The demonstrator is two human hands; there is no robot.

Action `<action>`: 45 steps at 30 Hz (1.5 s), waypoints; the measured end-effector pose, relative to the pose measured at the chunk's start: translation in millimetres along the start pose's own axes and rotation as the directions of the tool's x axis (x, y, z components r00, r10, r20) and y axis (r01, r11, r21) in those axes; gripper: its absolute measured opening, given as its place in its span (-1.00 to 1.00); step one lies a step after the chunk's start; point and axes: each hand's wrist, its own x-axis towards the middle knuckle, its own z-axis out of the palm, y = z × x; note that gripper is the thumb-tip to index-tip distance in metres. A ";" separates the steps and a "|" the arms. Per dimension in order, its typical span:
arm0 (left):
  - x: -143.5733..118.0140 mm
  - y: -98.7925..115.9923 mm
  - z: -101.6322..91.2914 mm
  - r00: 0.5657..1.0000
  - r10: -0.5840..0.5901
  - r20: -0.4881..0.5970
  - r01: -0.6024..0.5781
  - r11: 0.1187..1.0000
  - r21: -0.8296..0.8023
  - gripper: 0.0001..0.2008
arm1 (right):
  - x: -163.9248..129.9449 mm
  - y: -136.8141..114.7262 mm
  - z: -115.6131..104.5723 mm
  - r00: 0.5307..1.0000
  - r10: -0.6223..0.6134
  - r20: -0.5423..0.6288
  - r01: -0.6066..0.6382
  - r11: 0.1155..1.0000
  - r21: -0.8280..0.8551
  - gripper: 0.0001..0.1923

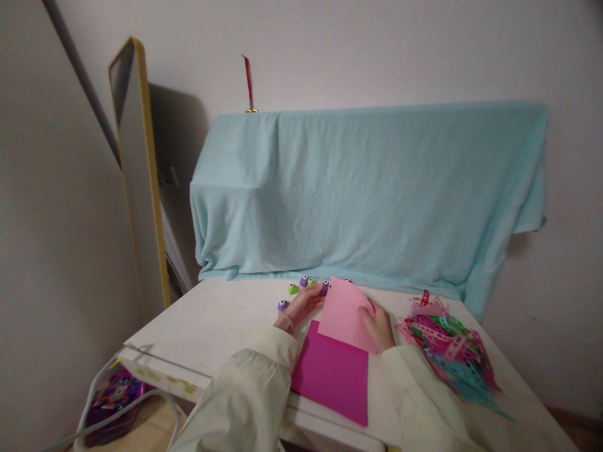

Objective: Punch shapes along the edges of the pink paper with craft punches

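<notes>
My right hand (378, 323) grips a light pink square sheet of paper (343, 314) by its right edge, the thumb lying on top. The sheet is tilted and curves slightly. At its left edge is my left hand (305, 304), fingers stretched out towards the sheet; I cannot tell whether they touch it. Below and partly under the pink sheet, a magenta square sheet (332, 373) lies over the table's front edge. Small eyed figures, one purple (283, 306) and one green (293, 289), stand around my left hand. Several more are partly hidden behind the hand and the paper.
A pile of cut, perforated strips (452, 348) in pink, green, red and blue covers the right side of the white table (202, 326). A light blue cloth (358, 188) drapes something at the back. A tall mirror (141, 169) leans at left, above a cable (129, 408).
</notes>
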 end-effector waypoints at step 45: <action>8.8 -15.2 -23.1 0.862 0.504 -0.048 0.032 0.040 0.999 -0.65 | 0.2 -1.4 1.2 1.000 -0.006 0.006 0.006 0.999 -0.035 -0.65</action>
